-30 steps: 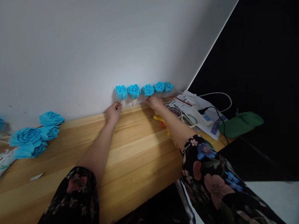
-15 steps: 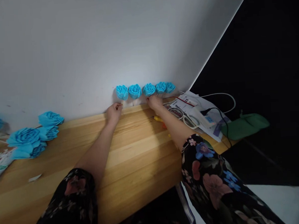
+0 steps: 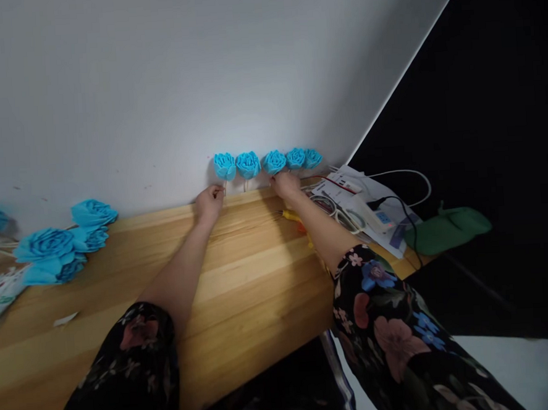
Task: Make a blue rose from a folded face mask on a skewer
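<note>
Several blue paper flowers on thin stems stand in a row at the back edge of the wooden table [image 3: 241, 275], close to the wall. My left hand [image 3: 210, 204] is closed at the stem of the leftmost flower [image 3: 225, 166], fingertips pinched together. Beside it a second flower [image 3: 248, 165] stands untouched. My right hand [image 3: 286, 184] is closed just beneath the middle flower [image 3: 274, 161]; its fingers seem to pinch that stem, which is mostly hidden. Two more flowers, the nearer one [image 3: 295, 158] and the end one [image 3: 312, 158], are to its right.
More blue flowers [image 3: 44, 245] lie on the left beside a white plastic packet [image 3: 3, 296] and a paper scrap [image 3: 66, 319]. On the right are a yellow-handled tool [image 3: 292, 215], glasses [image 3: 349, 221], papers [image 3: 392, 241], a power strip [image 3: 379, 218] with cables, and a green pouch [image 3: 447, 230].
Both hands stay at the same flower stems. The view has shifted very slightly; the flowers in the row keep their places.
</note>
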### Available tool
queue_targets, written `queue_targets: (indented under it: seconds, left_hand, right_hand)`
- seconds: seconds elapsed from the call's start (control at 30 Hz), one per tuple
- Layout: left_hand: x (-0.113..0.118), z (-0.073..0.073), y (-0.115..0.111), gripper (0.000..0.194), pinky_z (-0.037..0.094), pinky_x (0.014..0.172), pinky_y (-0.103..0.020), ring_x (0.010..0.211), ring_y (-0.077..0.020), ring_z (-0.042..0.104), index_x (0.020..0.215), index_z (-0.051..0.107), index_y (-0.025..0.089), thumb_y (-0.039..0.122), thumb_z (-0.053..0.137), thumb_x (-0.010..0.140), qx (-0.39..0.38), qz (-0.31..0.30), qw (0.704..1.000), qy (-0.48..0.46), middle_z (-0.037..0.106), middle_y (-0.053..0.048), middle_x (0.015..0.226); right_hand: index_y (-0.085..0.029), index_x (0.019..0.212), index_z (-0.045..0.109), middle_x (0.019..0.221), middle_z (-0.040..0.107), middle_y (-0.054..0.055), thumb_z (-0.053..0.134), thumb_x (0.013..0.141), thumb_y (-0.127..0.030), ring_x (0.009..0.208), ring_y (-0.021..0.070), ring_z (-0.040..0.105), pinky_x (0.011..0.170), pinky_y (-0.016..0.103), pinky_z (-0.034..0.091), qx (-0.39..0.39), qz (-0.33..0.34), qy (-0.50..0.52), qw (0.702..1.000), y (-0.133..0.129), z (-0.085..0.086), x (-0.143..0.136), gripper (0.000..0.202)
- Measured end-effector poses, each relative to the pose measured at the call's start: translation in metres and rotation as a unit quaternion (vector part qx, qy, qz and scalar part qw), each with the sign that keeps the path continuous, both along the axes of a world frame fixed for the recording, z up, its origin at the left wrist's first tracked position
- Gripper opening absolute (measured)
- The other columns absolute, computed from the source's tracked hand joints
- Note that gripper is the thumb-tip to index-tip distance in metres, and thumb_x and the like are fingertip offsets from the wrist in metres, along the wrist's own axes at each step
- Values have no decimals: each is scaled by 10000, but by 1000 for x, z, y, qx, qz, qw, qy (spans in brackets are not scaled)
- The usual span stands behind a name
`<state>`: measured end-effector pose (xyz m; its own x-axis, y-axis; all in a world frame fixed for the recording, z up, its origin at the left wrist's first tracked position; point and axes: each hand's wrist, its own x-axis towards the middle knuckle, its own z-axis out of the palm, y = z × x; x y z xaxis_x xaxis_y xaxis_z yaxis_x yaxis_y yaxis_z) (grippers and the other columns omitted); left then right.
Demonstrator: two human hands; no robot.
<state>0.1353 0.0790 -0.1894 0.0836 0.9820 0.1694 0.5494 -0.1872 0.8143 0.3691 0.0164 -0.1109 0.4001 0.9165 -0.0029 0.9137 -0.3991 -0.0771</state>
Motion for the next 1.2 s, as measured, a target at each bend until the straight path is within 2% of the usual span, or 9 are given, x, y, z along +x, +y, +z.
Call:
queue_targets:
  seconds: [0.1, 0.2, 0.3, 0.43, 0.63, 0.8, 1.0, 1.2]
  left_hand:
    - [0, 1, 0, 273, 540, 885, -309, 1046, -267, 785, 1142, 842, 206, 193, 615, 992, 1, -3, 1000, -2, 866, -84, 1145]
    - [0, 2, -1, 285, 541, 900, -304, 1075, -265, 784, 1165, 835, 195, 172, 612, 989, 2, -4, 1000, -4, 864, -90, 1159]
    - [0, 4, -2, 283, 541, 910, -291, 1089, -253, 784, 1171, 828, 182, 156, 609, 993, 1, -10, 1000, -9, 862, -94, 1166]
    - [1, 5, -3, 263, 548, 909, -286, 1054, -239, 786, 1169, 821, 176, 164, 626, 993, 0, -16, 1000, -17, 861, -84, 1132]
    - [2, 5, -3, 261, 558, 915, -292, 1040, -240, 783, 1148, 827, 185, 159, 623, 986, 2, -18, 999, -28, 861, -76, 1119]
    - [5, 4, -2, 266, 559, 925, -311, 1042, -253, 786, 1137, 838, 187, 144, 628, 978, 1, -16, 999, -29, 864, -85, 1113]
    - [6, 4, -3, 272, 555, 942, -301, 1054, -246, 789, 1146, 844, 187, 128, 630, 990, 3, -14, 999, -30, 864, -87, 1139]
    - [7, 4, -4, 277, 552, 915, -298, 1044, -248, 793, 1152, 843, 168, 110, 625, 992, 5, -16, 999, -31, 867, -101, 1139]
  right_hand:
    - [-78, 1456, 758, 1480, 746, 293, 459, 1167, -309, 1360, 364, 748, 1079, 387, 583, -1, 8, -4, 1000, -12, 10, -5, 475]
    - [-81, 1389, 801, 1450, 766, 283, 495, 1154, -300, 1370, 379, 741, 1092, 383, 565, -8, 29, -6, 1000, -25, 19, -15, 444]
    - [-114, 1347, 832, 1419, 793, 249, 518, 1151, -324, 1379, 370, 735, 1097, 368, 553, -17, 57, -1, 998, -34, 21, -31, 426]
    - [-135, 1329, 843, 1389, 813, 224, 505, 1159, -343, 1345, 335, 758, 1062, 337, 559, -28, 80, 13, 996, -33, 12, -54, 432]
    - [-102, 1415, 791, 1437, 780, 262, 435, 1192, -378, 1369, 337, 749, 1076, 357, 559, -20, 61, 24, 998, -13, -5, -73, 502]
    - [-130, 1447, 772, 1439, 780, 261, 411, 1205, -408, 1352, 321, 762, 1076, 375, 570, -3, 46, 34, 998, 0, -13, -77, 515]
    - [-94, 1412, 787, 1423, 780, 285, 337, 1215, -332, 1330, 330, 777, 1081, 394, 586, 12, 29, 35, 999, 11, -22, -74, 546]
    - [-70, 1370, 804, 1394, 786, 304, 330, 1214, -308, 1320, 342, 784, 1076, 412, 594, 11, 23, 32, 999, 12, -20, -73, 553]
